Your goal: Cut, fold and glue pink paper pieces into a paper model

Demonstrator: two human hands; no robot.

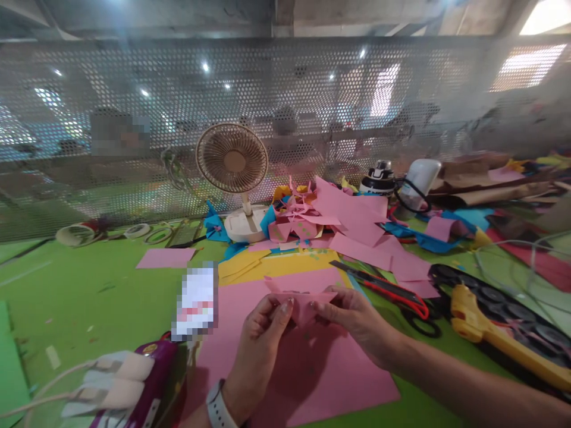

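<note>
Between my two hands is a small folded piece of pink paper (304, 310), its point facing down. My left hand (266, 333) pinches its left side with the thumb in front. On the right edge, my right hand (348, 312) grips it between thumb and fingers. Both are held over a large pink sheet (348, 380), which lies partly on yellow paper (303, 260). Right of the sheet are a red-and-black utility knife (392, 288) and the black handles of scissors (422, 322).
A yellow glue gun (491, 333) rests on a black tray (495, 297) at right. Pink scraps (352, 220) pile up behind, beside a small fan (234, 160). At front left sits a purple power strip (158, 368) with white plugs. Tape rolls (75, 235) stand far left.
</note>
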